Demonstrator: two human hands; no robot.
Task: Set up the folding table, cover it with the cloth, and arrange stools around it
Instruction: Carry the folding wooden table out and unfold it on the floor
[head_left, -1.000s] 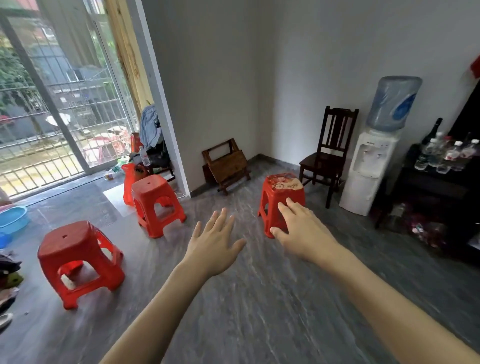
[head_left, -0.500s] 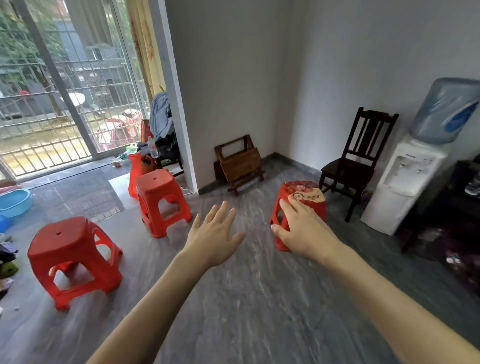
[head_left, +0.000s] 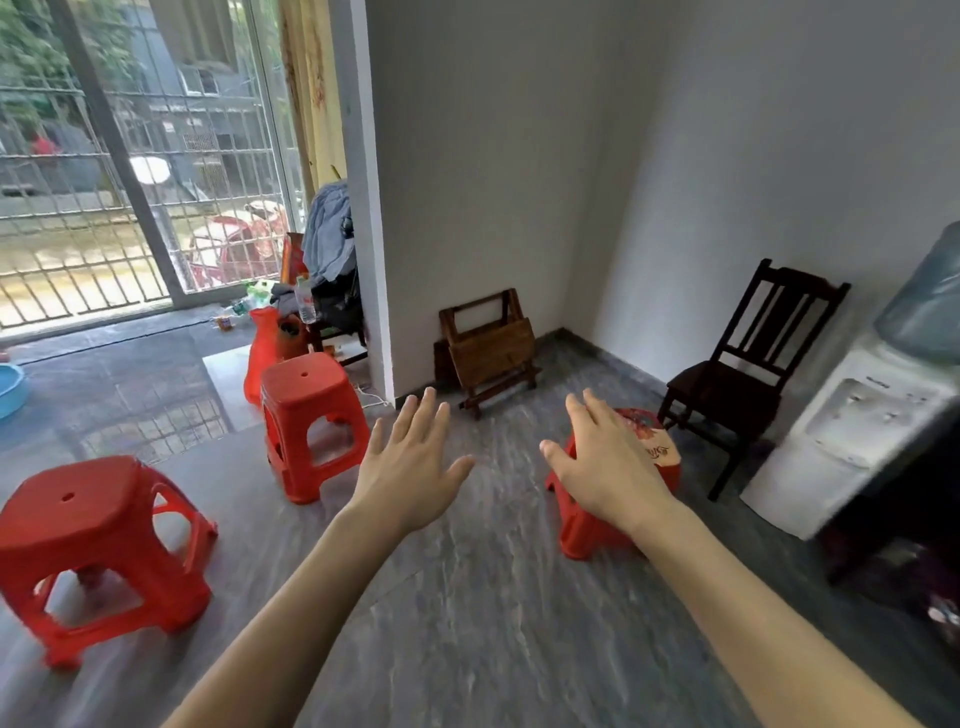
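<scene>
Blue basin (head_left: 10, 389): at the far left edge on the floor, only partly in frame, near the barred glass door (head_left: 130, 171).
Near stool (head_left: 98, 551): red plastic, upright on the grey floor (head_left: 467, 623) at the lower left, well apart from both hands.
Middle stool (head_left: 306, 415): red plastic, upright, farther back by the white pillar (head_left: 363, 208); a red vase-like container (head_left: 262, 353) and a clear bottle (head_left: 305, 306) stand behind it, with grey clothing (head_left: 327, 234) draped above them.
Left hand (head_left: 410, 467): held out over the bare floor, palm down, fingers straight and slightly spread, thumb out to the side; it holds nothing and touches nothing.
Folded wooden piece (head_left: 491, 348): a small brown folding stool or table, collapsed and leaning against the wall in the corner, beyond and between the two hands.
Right hand (head_left: 608, 467): stretched forward, palm down, fingers extended and loosely spread, empty; it overlaps the third stool in this view, and I cannot tell whether it touches it.
Third stool (head_left: 649, 457): red plastic with a patterned top, upright on the floor, largely hidden behind the right hand.
Dark wooden chair (head_left: 748, 374): upright against the right wall, just beyond the third stool.
Water dispenser (head_left: 852, 436): white, with a blue bottle on top, at the right edge beside the chair.
</scene>
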